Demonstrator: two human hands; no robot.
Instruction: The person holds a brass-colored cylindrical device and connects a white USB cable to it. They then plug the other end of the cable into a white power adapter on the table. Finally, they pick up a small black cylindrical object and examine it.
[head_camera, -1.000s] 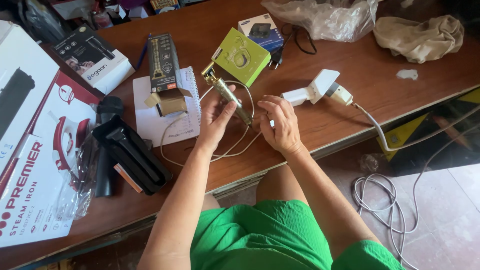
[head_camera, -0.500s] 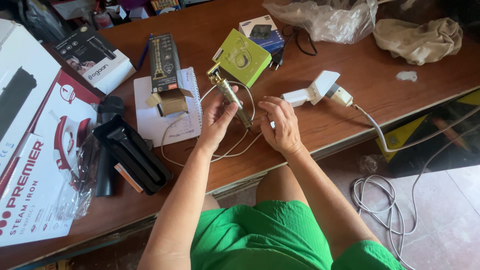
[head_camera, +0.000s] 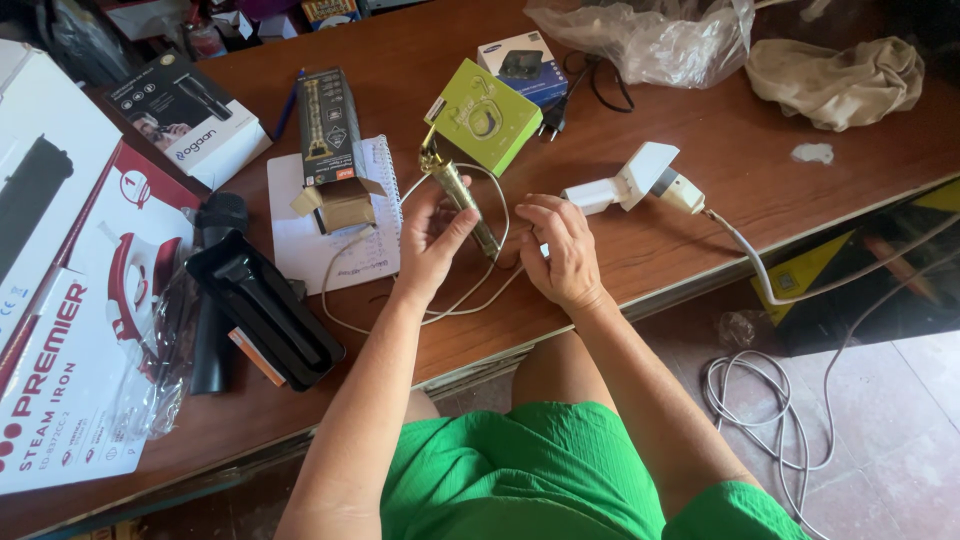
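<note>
My left hand (head_camera: 432, 240) grips a slim gold-coloured hair trimmer (head_camera: 460, 192) and holds it tilted above the brown wooden table (head_camera: 700, 180). My right hand (head_camera: 560, 250) sits just right of the trimmer's lower end, its fingers curled at the thin white cable (head_camera: 470, 295) that loops beneath both hands. Whether the cable is plugged into the trimmer is hidden by my fingers. The trimmer's open dark box (head_camera: 332, 145) lies on a white notepad (head_camera: 325, 240) to the left.
A green box (head_camera: 485, 115) and a small blue-white box (head_camera: 520, 60) lie behind my hands. A white adapter (head_camera: 640, 180) with a cord running off the table edge is at right. Black tray (head_camera: 265, 310), iron box (head_camera: 70, 350), plastic bag (head_camera: 650, 35) and cloth (head_camera: 835, 80) surround them.
My left hand has lifted and shifted the trimmer slightly up and right. My right hand stays close at the cable, fingers curling in a little more.
</note>
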